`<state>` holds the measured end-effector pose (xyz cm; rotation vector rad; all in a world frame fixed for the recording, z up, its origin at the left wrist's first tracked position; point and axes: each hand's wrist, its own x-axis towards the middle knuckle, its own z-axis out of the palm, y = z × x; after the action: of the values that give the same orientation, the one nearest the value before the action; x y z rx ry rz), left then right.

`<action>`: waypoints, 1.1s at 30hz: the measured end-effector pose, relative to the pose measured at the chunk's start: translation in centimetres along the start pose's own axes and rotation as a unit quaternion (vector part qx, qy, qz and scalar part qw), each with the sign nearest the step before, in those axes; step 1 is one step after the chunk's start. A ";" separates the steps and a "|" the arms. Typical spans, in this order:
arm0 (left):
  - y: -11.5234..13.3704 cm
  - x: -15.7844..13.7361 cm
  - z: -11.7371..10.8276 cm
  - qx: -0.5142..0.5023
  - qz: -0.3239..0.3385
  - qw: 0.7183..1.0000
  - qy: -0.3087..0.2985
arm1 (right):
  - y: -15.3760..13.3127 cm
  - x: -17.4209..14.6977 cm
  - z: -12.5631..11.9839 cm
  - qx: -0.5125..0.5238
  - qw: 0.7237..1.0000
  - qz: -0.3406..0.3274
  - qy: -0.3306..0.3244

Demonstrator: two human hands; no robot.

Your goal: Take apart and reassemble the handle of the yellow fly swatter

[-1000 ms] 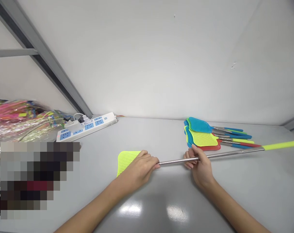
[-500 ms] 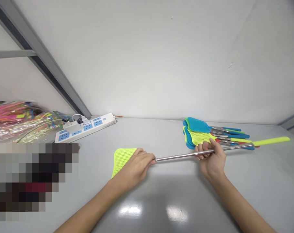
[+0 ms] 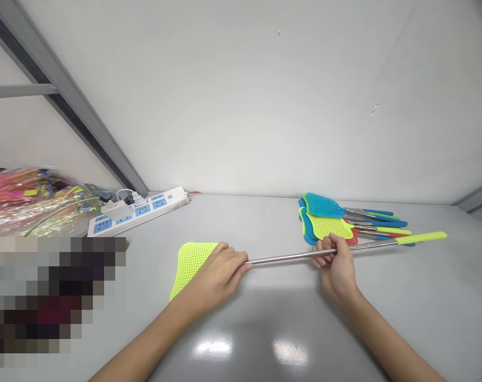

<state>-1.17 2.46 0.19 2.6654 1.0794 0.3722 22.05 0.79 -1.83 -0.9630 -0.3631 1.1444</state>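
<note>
A fly swatter with a yellow-green mesh head (image 3: 190,263), a telescopic metal rod (image 3: 283,258) and a yellow-green grip (image 3: 422,236) lies stretched across the grey table. My left hand (image 3: 219,276) grips it where the head meets the rod. My right hand (image 3: 335,262) is closed around the rod farther right. Behind my right hand sits a pile of fly swatters (image 3: 324,218) with blue, yellow-green and red heads, handles pointing right.
A white power strip (image 3: 139,209) with plugs in it lies at the back left by the wall. Shiny packets of colourful goods (image 3: 29,199) are heaped at the far left. A blurred patch covers the left front. The grey table (image 3: 265,329) reflects lights.
The swatter has become shorter: its yellow-green grip end has moved left toward my hands. My right hand slid right along the rod, then back left.
</note>
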 end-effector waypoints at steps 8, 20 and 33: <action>0.0 -0.2 -0.1 0.023 -0.001 0.999 -0.037 | 0.9 -0.5 -0.1 0.011 0.999 0.034 0.013; 0.1 -0.7 0.2 0.024 -0.029 0.999 -0.034 | 2.0 -1.5 0.0 0.021 0.999 0.043 0.016; 1.6 -1.2 0.7 0.042 -0.033 0.998 -0.045 | 2.7 -3.2 0.3 0.075 0.994 -0.018 0.076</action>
<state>-0.73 0.40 -0.16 2.6820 1.1747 0.1961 18.88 -1.64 -3.15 -0.9006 -0.1694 1.0432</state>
